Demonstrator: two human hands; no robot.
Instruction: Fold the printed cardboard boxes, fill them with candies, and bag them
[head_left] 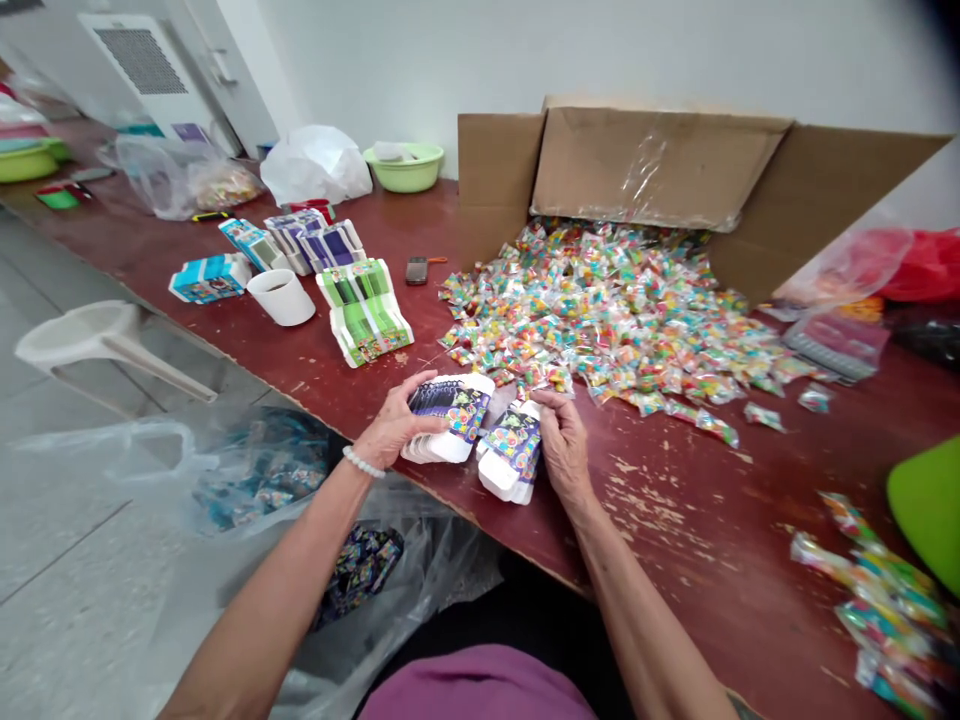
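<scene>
Left hand [394, 425]: thumb and fingers curled round one end of a fanned purple stack [466, 412] of cartons, grip firm. Right hand [566, 445]: fingers pinched on a smaller stack [511, 445], just beside the first, at its 4 o'clock. Both at the near edge of the table [645, 510]. From there: green cartons [367, 312] near 11, cup [283, 300] at 10, candy heap [585, 310] and open box [660, 165] at 1, candy pile [889, 615] at 4.
</scene>
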